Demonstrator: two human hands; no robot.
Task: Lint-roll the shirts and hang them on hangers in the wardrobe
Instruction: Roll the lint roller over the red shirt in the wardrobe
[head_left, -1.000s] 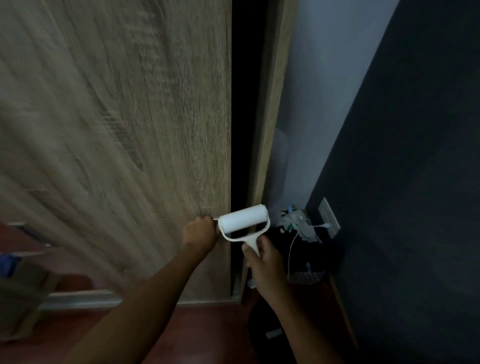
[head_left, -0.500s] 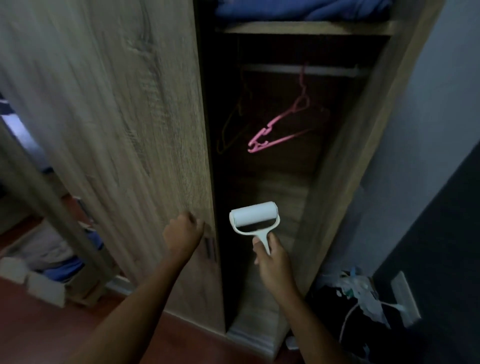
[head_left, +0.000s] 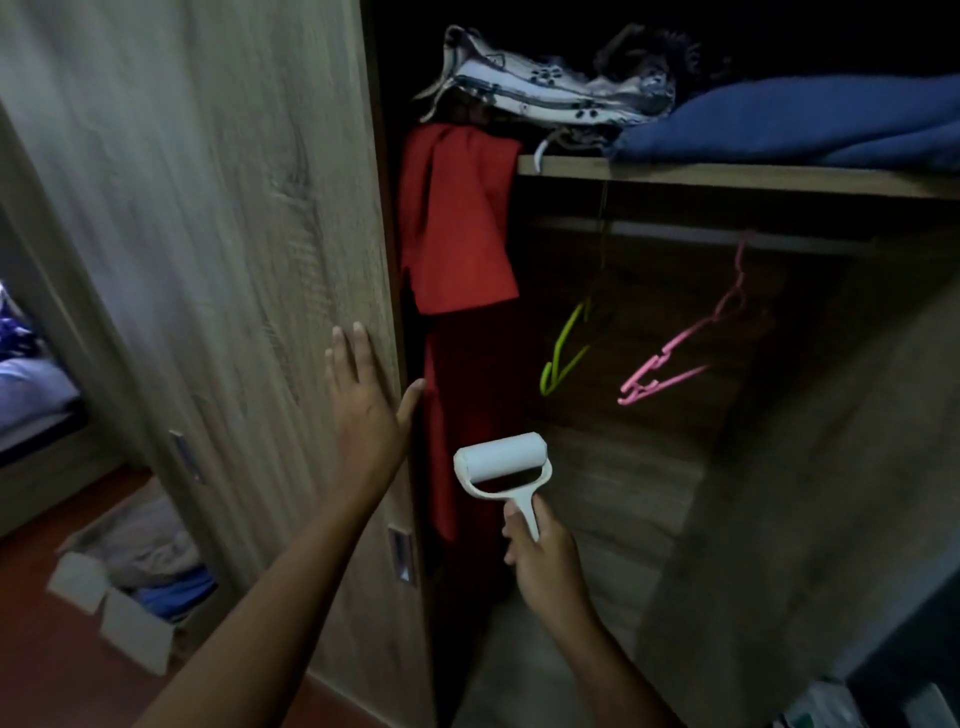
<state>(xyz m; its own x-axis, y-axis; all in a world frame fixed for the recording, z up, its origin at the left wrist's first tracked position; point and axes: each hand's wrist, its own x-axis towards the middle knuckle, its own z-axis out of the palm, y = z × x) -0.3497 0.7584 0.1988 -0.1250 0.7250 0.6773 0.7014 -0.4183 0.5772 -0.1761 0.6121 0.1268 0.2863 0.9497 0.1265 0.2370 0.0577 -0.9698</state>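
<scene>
Above right hand (head_left: 545, 561) grip (fist closed), lint roller (head_left: 502, 460) head, upright.

A home bedroom: an open wooden wardrobe (head_left: 218, 218) with a rail (head_left: 696, 236), hangers (head_left: 670, 364) and folded clothes (head_left: 789, 124); a bed (head_left: 26, 395) at far left.

A red shirt (head_left: 457, 218), green hanger (head_left: 563, 351), pink hanger (head_left: 675, 358), white lint roller (head_left: 501, 460), navy blue folded cloth (head_left: 789, 122).

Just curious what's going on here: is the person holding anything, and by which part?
The right hand holds a white lint roller by its handle. The left hand holds nothing, lying flat against the wardrobe door.
</scene>
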